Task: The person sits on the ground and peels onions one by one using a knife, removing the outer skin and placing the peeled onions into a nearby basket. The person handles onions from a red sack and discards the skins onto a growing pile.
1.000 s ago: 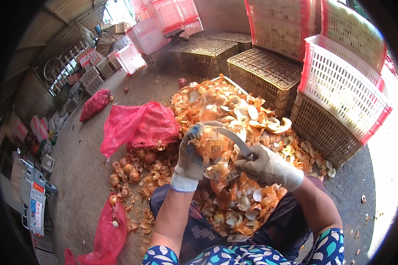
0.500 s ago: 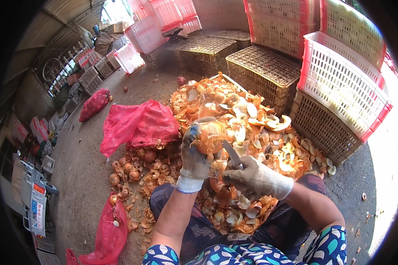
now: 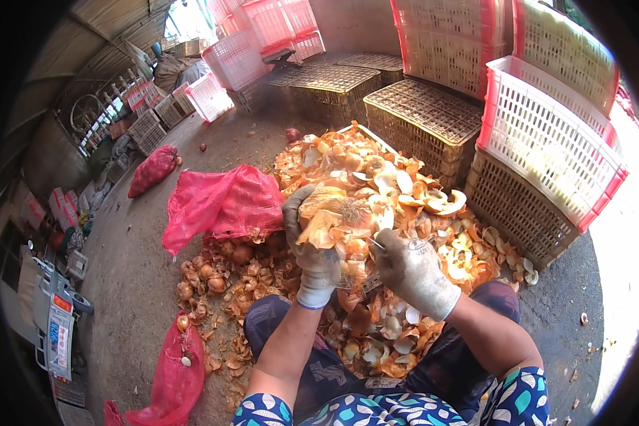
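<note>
My left hand [image 3: 314, 259], in a grey-white work glove, is wrapped round an onion [image 3: 353, 211] whose brown skin hangs partly loose. Close by on the right, my gloved right hand [image 3: 413, 268] is closed on a knife [image 3: 377, 243]; only a thin bit of it shows, the rest being hidden by the fist and the angle. Under both hands spreads a heap of onion skins [image 3: 458, 245]. Unpeeled onions [image 3: 214, 278] lie to the left, at the mouth of a red mesh sack [image 3: 238, 202].
A white and pink crate [image 3: 547, 142] stands on a brown crate [image 3: 518, 202] at right. More brown crates [image 3: 426, 113] line the back. A full red sack [image 3: 153, 172] and a limp one [image 3: 172, 376] lie on the floor at left. A parked vehicle [image 3: 60, 323] is far left.
The onion has turned in my left hand, and a flap of skin now sticks out. My right hand has moved up slightly, and the knife blade, plain before, is now mostly out of sight.
</note>
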The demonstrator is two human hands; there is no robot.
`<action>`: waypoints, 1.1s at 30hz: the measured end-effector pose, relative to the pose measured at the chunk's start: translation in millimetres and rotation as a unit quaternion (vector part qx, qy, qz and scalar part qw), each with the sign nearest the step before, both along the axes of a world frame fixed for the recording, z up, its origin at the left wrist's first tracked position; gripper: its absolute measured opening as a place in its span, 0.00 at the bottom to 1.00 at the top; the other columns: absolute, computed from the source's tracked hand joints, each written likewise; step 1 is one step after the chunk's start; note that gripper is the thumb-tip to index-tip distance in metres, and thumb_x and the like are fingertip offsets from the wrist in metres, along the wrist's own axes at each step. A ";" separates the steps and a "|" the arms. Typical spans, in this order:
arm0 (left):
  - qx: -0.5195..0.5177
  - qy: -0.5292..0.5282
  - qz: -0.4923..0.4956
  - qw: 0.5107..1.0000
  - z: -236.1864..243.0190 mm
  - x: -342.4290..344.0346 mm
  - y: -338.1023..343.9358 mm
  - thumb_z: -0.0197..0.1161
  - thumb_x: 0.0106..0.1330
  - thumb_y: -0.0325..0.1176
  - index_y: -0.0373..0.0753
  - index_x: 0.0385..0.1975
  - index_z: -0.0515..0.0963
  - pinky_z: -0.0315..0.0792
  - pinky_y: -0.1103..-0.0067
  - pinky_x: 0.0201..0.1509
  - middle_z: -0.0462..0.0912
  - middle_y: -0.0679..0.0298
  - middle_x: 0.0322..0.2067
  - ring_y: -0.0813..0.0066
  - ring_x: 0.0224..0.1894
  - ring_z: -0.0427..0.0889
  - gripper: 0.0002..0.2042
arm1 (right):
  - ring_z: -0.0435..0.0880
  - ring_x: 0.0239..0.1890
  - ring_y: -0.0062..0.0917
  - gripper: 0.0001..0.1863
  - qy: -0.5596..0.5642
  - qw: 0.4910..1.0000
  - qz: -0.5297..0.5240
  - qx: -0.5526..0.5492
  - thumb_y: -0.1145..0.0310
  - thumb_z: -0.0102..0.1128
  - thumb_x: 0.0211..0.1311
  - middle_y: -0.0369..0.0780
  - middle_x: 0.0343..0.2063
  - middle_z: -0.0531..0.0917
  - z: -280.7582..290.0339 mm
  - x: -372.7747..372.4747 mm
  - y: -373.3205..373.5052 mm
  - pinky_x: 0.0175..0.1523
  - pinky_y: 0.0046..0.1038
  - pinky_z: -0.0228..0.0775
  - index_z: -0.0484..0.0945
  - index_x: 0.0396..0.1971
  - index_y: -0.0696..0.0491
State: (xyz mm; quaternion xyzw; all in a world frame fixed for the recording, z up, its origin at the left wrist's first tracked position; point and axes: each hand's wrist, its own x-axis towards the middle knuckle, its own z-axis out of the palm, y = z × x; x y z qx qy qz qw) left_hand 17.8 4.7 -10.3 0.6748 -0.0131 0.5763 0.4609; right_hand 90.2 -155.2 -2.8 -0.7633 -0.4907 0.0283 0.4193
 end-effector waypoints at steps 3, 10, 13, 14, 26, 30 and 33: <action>-0.383 -0.022 -0.232 0.894 -31.8 -9.6 8.9 0.48 0.70 0.58 0.33 0.56 0.67 0.72 0.70 0.58 0.72 0.58 0.52 0.68 0.55 0.73 0.31 | 0.77 0.19 0.34 0.09 0.134 0.990 0.037 0.034 0.64 0.55 0.64 0.43 0.17 0.77 16.1 5.7 6.8 0.26 0.32 0.68 0.74 0.34 0.54; -0.071 0.074 -0.117 0.988 -5.2 -1.8 -15.0 0.60 0.62 0.51 0.31 0.53 0.69 0.71 0.75 0.55 0.74 0.60 0.47 0.74 0.50 0.75 0.29 | 0.64 0.11 0.14 0.12 0.626 0.772 0.071 0.083 0.63 0.67 0.59 0.30 0.13 0.69 53.3 4.9 -3.8 0.16 0.22 0.56 0.76 0.32 0.55; -0.239 0.101 -0.227 0.939 0.9 -8.9 -20.5 0.59 0.62 0.45 0.31 0.52 0.69 0.71 0.76 0.53 0.76 0.61 0.44 0.76 0.47 0.75 0.25 | 0.68 0.17 0.13 0.12 0.383 0.913 0.074 0.119 0.63 0.67 0.59 0.30 0.15 0.71 41.6 -3.8 -0.7 0.22 0.21 0.62 0.77 0.29 0.56; -0.223 0.101 -0.220 0.944 -6.7 -8.1 -13.1 0.57 0.61 0.41 0.31 0.52 0.69 0.72 0.77 0.52 0.76 0.61 0.42 0.77 0.45 0.76 0.23 | 0.69 0.22 0.12 0.12 0.308 0.934 0.110 0.140 0.64 0.66 0.60 0.30 0.16 0.72 31.1 -7.1 -1.7 0.28 0.19 0.65 0.76 0.30 0.56; -0.273 0.170 -0.348 0.880 9.1 -9.6 -1.3 0.63 0.55 0.46 0.36 0.53 0.70 0.74 0.77 0.53 0.78 0.61 0.47 0.73 0.48 0.79 0.28 | 0.73 0.18 0.12 0.19 0.377 0.913 -0.003 0.158 0.58 0.70 0.57 0.34 0.20 0.79 26.0 15.6 -6.8 0.19 0.18 0.64 0.78 0.33 0.60; -0.188 0.229 -0.308 0.904 20.8 -14.3 -10.2 0.64 0.52 0.44 0.35 0.61 0.66 0.69 0.78 0.57 0.75 0.62 0.47 0.77 0.49 0.75 0.35 | 0.70 0.12 0.13 0.17 0.475 0.876 0.027 0.077 0.59 0.66 0.59 0.34 0.18 0.78 33.6 20.5 -14.7 0.16 0.20 0.59 0.77 0.32 0.60; -0.187 0.227 -0.237 0.926 29.5 -16.5 -15.4 0.70 0.52 0.40 0.39 0.61 0.67 0.70 0.78 0.55 0.75 0.63 0.46 0.77 0.47 0.75 0.35 | 0.69 0.11 0.14 0.13 0.432 0.899 0.009 0.072 0.63 0.62 0.60 0.34 0.16 0.78 29.5 19.8 -15.3 0.15 0.19 0.59 0.78 0.30 0.60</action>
